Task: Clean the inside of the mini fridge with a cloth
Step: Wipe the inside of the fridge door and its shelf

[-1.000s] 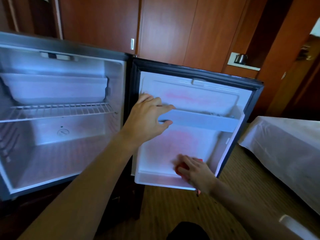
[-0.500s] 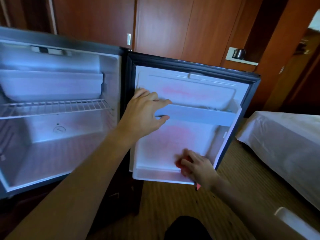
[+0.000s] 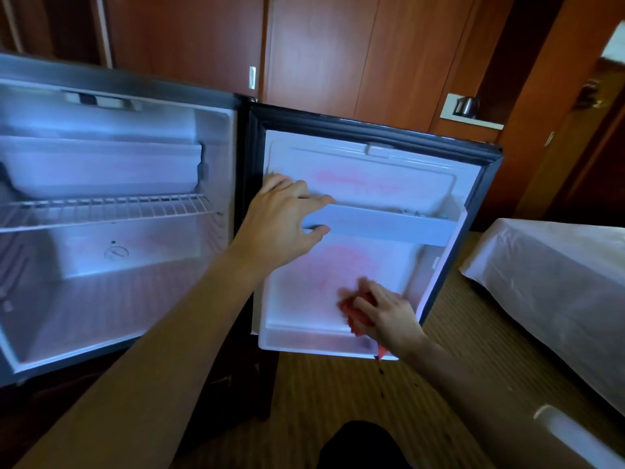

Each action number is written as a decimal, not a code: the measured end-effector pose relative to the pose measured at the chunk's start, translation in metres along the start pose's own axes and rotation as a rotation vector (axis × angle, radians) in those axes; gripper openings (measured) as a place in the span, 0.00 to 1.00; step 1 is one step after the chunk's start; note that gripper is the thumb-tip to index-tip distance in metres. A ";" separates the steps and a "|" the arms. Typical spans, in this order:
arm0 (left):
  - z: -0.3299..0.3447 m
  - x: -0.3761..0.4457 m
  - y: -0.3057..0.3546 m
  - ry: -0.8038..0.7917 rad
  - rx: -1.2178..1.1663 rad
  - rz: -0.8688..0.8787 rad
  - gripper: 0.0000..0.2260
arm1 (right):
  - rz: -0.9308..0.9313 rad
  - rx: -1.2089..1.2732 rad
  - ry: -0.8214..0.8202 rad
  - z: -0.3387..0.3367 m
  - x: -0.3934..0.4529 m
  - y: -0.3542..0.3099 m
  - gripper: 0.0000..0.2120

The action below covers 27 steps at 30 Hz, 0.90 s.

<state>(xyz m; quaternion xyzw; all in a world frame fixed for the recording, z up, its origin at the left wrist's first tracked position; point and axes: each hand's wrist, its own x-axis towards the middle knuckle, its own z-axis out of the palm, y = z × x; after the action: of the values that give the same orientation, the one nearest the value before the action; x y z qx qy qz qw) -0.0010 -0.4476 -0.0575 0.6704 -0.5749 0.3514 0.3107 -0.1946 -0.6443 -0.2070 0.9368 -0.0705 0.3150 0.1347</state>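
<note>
The mini fridge [image 3: 135, 292] stands open at the left, its white inside bare apart from a wire shelf [image 3: 108, 208] and a tray above it. Its door [image 3: 365, 170] swings out to the right, white inner liner facing me. My left hand [image 3: 280, 221] grips the left end of the door's shelf rail [image 3: 389, 225], fingers over the top and thumb under. My right hand [image 3: 389, 313] presses a red cloth [image 3: 353, 311] against the lower door liner, just above the bottom door bin [image 3: 304, 336]. Most of the cloth is hidden under the hand.
Wooden cabinet panels [image 3: 338, 55] rise behind the fridge. A bed with a white sheet [image 3: 558, 275] lies at the right, close to the door's edge. A small kettle [image 3: 468, 106] sits in a niche. Patterned carpet [image 3: 338, 394] covers the floor below.
My right hand has slid the red cloth slightly up and leftwards on the lower door liner. My left hand keeps its grip on the shelf rail.
</note>
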 end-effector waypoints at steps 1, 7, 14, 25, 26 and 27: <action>0.000 0.000 0.000 -0.001 0.001 -0.001 0.18 | 0.001 -0.018 -0.019 0.001 -0.002 0.000 0.12; 0.001 0.000 -0.001 0.019 0.000 0.004 0.18 | 0.086 0.008 0.089 -0.037 0.030 0.005 0.13; 0.000 -0.001 0.000 -0.005 -0.010 -0.019 0.18 | 0.141 0.069 0.088 -0.034 0.031 -0.006 0.13; 0.002 0.002 -0.002 0.009 0.023 0.023 0.20 | 0.097 0.080 0.194 -0.042 0.062 -0.011 0.12; 0.002 0.001 -0.002 0.009 0.023 0.020 0.20 | 0.071 0.061 0.202 -0.034 0.060 -0.016 0.11; 0.001 0.001 -0.001 0.005 0.025 0.016 0.19 | 0.029 0.043 0.197 -0.025 0.054 -0.023 0.09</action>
<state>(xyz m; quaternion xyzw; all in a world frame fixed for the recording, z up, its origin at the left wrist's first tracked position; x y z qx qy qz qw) 0.0005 -0.4488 -0.0579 0.6689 -0.5750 0.3627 0.3008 -0.1613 -0.6181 -0.1602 0.9028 -0.0638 0.4092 0.1159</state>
